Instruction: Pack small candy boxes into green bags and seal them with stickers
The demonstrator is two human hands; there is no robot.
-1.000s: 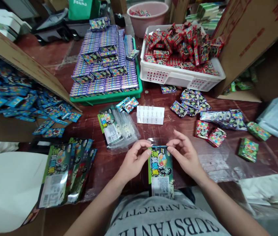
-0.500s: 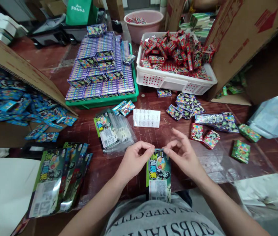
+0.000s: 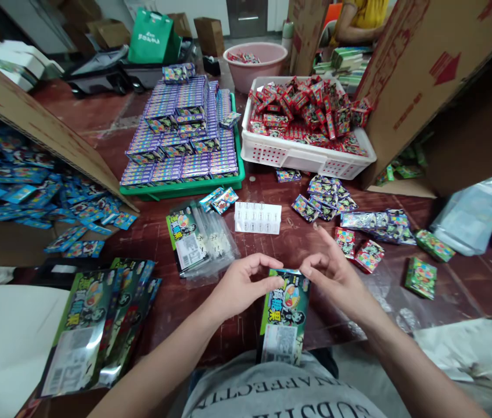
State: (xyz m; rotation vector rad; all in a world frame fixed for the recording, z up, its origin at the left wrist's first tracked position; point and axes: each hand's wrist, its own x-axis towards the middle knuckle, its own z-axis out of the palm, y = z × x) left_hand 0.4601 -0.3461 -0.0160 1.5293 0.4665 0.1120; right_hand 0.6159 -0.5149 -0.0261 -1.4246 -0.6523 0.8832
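A green and black candy packet (image 3: 284,320) with a barcode label stands upright at the table's near edge, against my shirt. My left hand (image 3: 240,287) pinches its top left corner between thumb and fingers. My right hand (image 3: 333,277) pinches the top right corner with thumb and forefinger, its other fingers raised and spread. A pile of clear bags with a green header card (image 3: 200,239) lies just beyond my left hand. A white sticker sheet (image 3: 257,218) lies past the packet.
Filled packets (image 3: 97,316) are stacked at near left. A green tray of purple boxes (image 3: 185,139) and a white basket of red boxes (image 3: 306,125) stand behind. Loose boxes (image 3: 359,226) lie at right, blue boxes (image 3: 32,191) spill from a carton at left. Another person sits far back.
The clear flap that stood above the packet's top no longer shows; both hands have closed in on the top edge. The packet has tilted slightly and the view has lifted.
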